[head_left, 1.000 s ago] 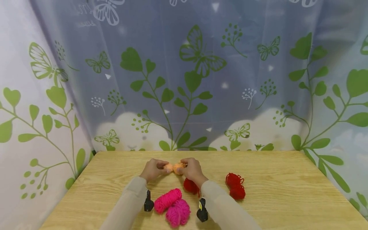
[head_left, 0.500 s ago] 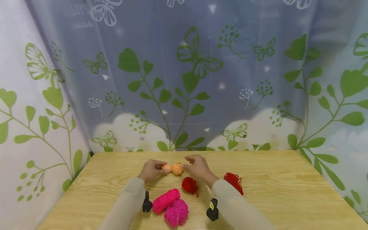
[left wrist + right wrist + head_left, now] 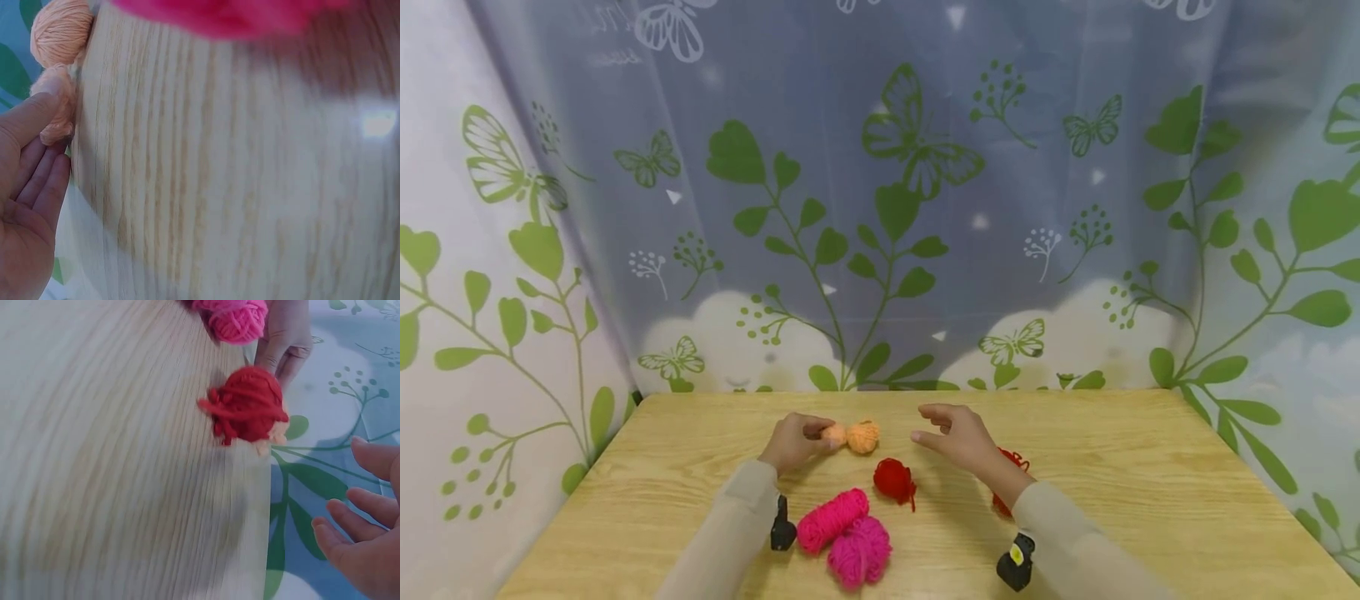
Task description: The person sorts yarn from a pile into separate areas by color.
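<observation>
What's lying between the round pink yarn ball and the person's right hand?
A red yarn ball lies on the table between the round pink yarn ball and the right hand, apart from both; the head view shows it.

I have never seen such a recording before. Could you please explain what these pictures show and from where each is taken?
There is no machine, only a person working bare-handed. The wide view comes from a camera worn on the head; the other two come from a black camera on the left wrist and another on the right. On the light wood-grain table lie a pink cylindrical yarn skein, a magenta round yarn ball, a small red yarn ball and more red yarn, partly hidden by the right arm. The left hand pinches one end of a peach two-lobed yarn bundle. The right hand holds nothing.
</observation>
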Demonstrator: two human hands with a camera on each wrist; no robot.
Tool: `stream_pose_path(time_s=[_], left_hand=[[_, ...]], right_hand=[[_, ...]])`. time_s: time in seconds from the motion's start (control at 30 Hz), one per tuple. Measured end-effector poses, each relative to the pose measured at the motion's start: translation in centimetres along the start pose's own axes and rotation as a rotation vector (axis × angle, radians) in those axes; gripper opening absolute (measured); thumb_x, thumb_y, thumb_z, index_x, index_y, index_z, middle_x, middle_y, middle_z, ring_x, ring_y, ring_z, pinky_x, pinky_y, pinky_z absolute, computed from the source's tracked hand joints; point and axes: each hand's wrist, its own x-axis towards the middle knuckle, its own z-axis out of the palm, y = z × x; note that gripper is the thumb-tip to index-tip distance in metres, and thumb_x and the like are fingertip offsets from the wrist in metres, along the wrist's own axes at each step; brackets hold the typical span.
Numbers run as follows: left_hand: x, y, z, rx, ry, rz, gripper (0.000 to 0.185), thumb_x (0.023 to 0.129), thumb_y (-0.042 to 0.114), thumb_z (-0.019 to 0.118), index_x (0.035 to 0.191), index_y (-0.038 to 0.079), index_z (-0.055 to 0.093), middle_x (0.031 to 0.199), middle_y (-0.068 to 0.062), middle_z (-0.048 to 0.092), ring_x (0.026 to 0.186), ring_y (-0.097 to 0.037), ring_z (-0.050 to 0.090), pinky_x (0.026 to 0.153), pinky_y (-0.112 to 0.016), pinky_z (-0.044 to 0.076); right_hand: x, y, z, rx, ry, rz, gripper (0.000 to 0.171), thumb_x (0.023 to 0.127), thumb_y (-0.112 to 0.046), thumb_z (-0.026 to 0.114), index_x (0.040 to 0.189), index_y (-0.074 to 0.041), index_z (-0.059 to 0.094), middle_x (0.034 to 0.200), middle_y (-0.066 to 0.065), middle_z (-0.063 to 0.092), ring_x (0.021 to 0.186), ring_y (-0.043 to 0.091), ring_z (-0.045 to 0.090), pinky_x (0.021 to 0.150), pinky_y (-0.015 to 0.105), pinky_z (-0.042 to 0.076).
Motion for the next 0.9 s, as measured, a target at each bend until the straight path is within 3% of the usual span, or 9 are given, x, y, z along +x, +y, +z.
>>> stream_pose_path(time_s=[0.27,0.5,0.9], left_hand=[[-0.1,-0.1,0.1,0.013,0.003,0.015,0.033,0.081,0.013,0.076,0.113,0.003,0.071,0.106,-0.009,0.071,0.098,-0.022,0.066,0.083,-0.037,0.054],[-0.1,-0.1,0.1,0.002,0.011,0.020,0.031,0.082,0.008,0.076,0.112,0.003,0.071,0.106,-0.010,0.071,0.097,-0.022,0.066,0.081,-0.035,0.055],[0.1,-0.1,0.1,-0.009,0.003,0.006,0.031,0.081,0.008,0.077,0.111,0.004,0.072,0.107,-0.010,0.071,0.097,-0.022,0.067,0.080,-0.035,0.055]], right_hand=[[-1.8,2.3,-2.3,-0.010,0.008,-0.029,0.051,0.086,-0.023,0.073,0.131,-0.003,0.059,0.131,0.015,0.059,0.122,0.035,0.053,0.100,0.046,0.045],[-3.4,3.6,-4.4,-0.095,0.026,-0.071,0.051,0.087,-0.024,0.072,0.131,-0.002,0.058,0.130,0.018,0.059,0.119,0.038,0.054,0.097,0.049,0.046],[-5.9,5.3,-6.6,-0.100,0.055,-0.002,0.049,0.085,-0.017,0.074,0.128,0.001,0.059,0.129,0.023,0.058,0.118,0.044,0.054,0.097,0.051,0.046]])
